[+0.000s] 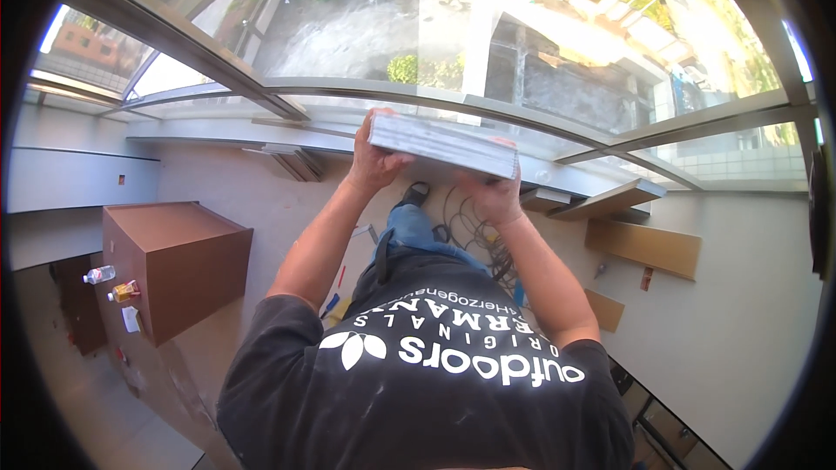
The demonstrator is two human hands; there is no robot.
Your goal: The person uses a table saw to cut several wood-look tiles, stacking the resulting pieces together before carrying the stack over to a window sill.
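Note:
Out in front of me, near the window, I hold up a grey-white oblong slab with fine lines along its visible face; whether it is one panel or a stack of thin boards I cannot tell. My left hand grips its left end, fingers at the top edge and thumb underneath. At the right end, my right hand is closed around the lower corner, its fingers partly hidden behind the slab. The slab tilts slightly down to the right.
Large framed windows rise ahead. Loops of cable lie on the floor by my feet. A brown cabinet stands left, with bottles on it. Boards lie at right; more strips sit by the sill.

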